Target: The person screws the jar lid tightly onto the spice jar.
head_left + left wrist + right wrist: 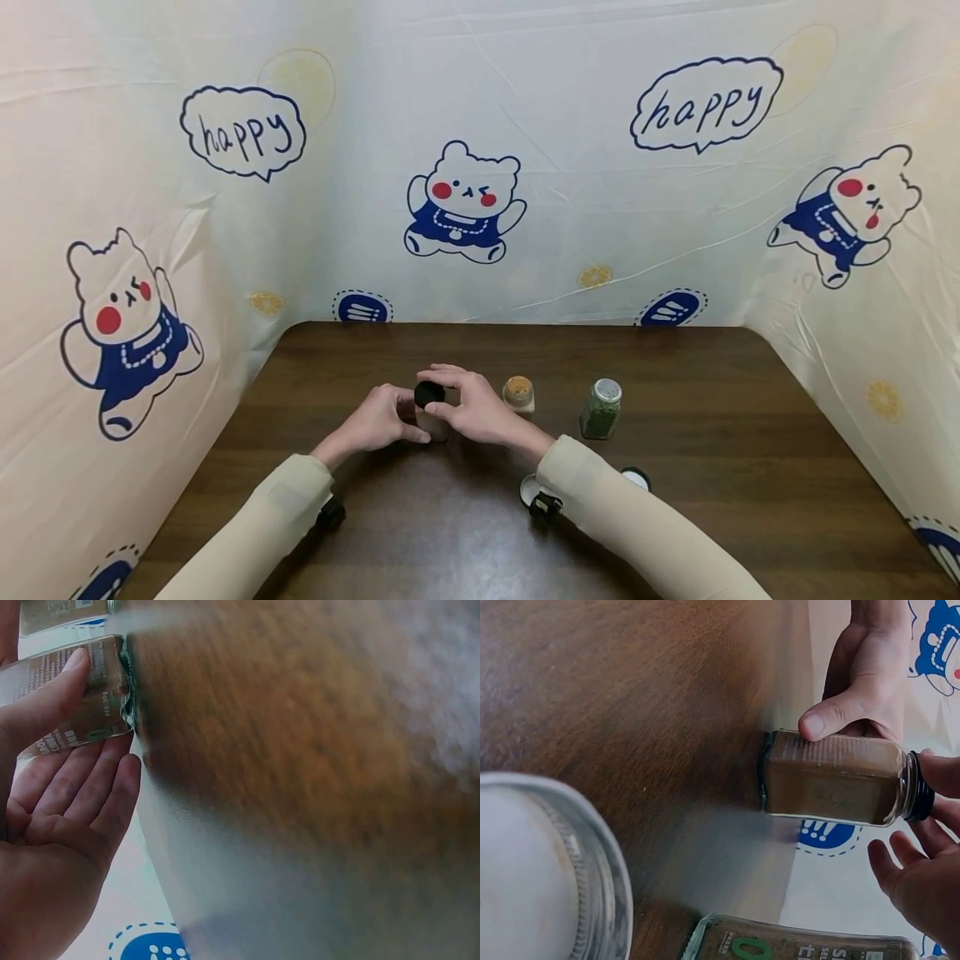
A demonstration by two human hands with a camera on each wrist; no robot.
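Observation:
A glass spice jar of brown powder (832,780) stands upright on the table, with a black lid (430,393) on its top. My left hand (378,419) grips the jar's body from the left, thumb on the near side, as the left wrist view also shows. From the right, my right hand (480,410) pinches the black lid between thumb and fingers. In the right wrist view its other fingers spread apart below the lid. Part of the jar is hidden behind my hands in the head view.
Right of my hands stands a squat-looking jar with an orange-brown top (518,388). Farther right is a jar of green herbs (602,410) with a silver perforated top. Two round lids, one silver-rimmed (528,488) and one dark-rimmed (636,477), lie around my right forearm. Printed cloth surrounds the wooden table (420,533).

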